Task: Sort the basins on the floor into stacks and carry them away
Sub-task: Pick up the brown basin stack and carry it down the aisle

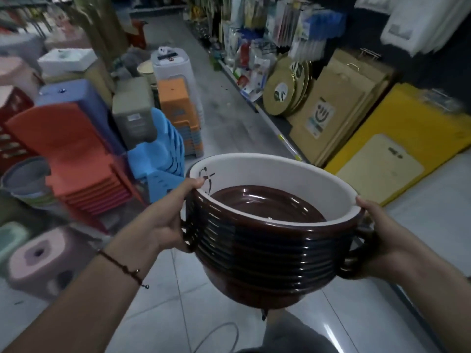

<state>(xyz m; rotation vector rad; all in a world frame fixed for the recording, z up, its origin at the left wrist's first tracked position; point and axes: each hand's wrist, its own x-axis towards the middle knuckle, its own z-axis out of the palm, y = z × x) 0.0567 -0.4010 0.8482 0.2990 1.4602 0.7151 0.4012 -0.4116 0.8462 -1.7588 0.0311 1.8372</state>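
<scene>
Carrying stack of brown basins (267, 250) above tiled floor (165, 314) | your left hand (168, 225) grips left handles | your right hand (382, 240) grips right handles

Both hands — left hand (169, 222), right hand (382, 240) — grip a stack of brown basins (265, 240) by its handles, above the tiled floor (178, 301) of a shop aisle.
</scene>
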